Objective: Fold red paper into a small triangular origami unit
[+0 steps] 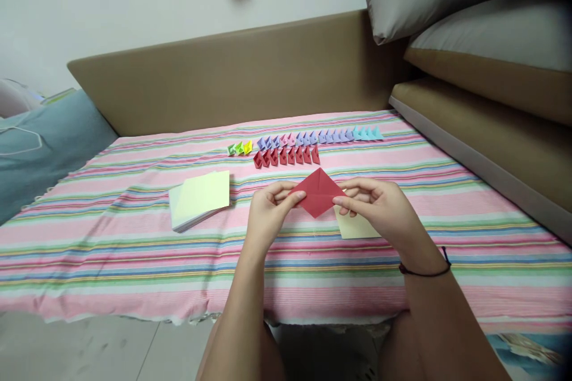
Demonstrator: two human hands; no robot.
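A red square of paper [319, 193] is held up diamond-wise in front of me, with crease lines across its middle. My left hand [273, 205] pinches its left corner between thumb and fingers. On the opposite corner, my right hand [378, 205] grips in the same way. Beneath the right hand lies a pale yellow sheet [355, 226], partly hidden by it. Just beyond the paper stands a row of small folded red paper boats [286, 156]. Behind these runs a longer row of purple, pink and light blue folded boats [308, 139].
A stack of paper sheets [201, 196], pale yellow on top, lies to the left. Green and yellow folded pieces [240, 148] sit further back. The striped cloth [134, 250] covers the seat. Cushions [496, 53] pile up at the right, and a brown backrest [232, 77] closes off the back.
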